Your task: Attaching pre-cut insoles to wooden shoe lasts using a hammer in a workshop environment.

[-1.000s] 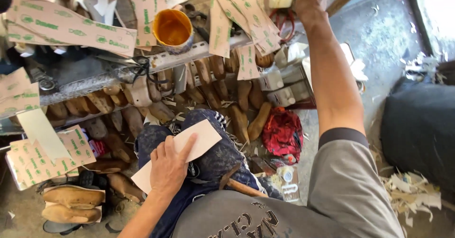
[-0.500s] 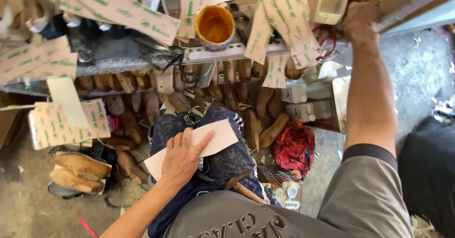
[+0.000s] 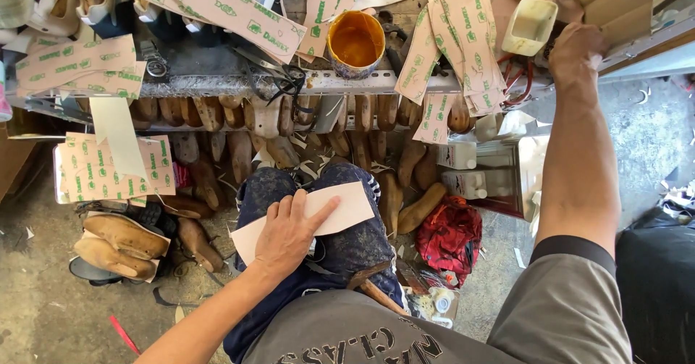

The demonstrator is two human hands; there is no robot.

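I sit with a white paper-like strip (image 3: pixel 347 208) lying across my lap on blue patterned trousers (image 3: pixel 355 244). My left hand (image 3: pixel 289 233) lies flat on the strip, fingers spread, pinning it to my thigh. My right hand (image 3: pixel 575 49) is stretched up to the metal bench edge (image 3: pixel 217 85), just right of a cream plastic tub (image 3: pixel 532 23) and against a cardboard piece (image 3: pixel 615 2). Its fingers are hidden, so I cannot tell what it holds. A round pot of orange glue (image 3: pixel 355 42) stands on the bench in the middle.
Several tan strips with green print (image 3: pixel 217 2) hang over the bench. Wooden shoe lasts (image 3: pixel 239 154) line the shelf below. Tan shoes (image 3: pixel 119 241) lie on the floor at left, a red cloth bag (image 3: pixel 452 237) and white bottles (image 3: pixel 460 168) at right.
The view has shifted so the bench sits lower in the picture. My right hand stays up by the cream tub. My left hand has stayed on the strip.
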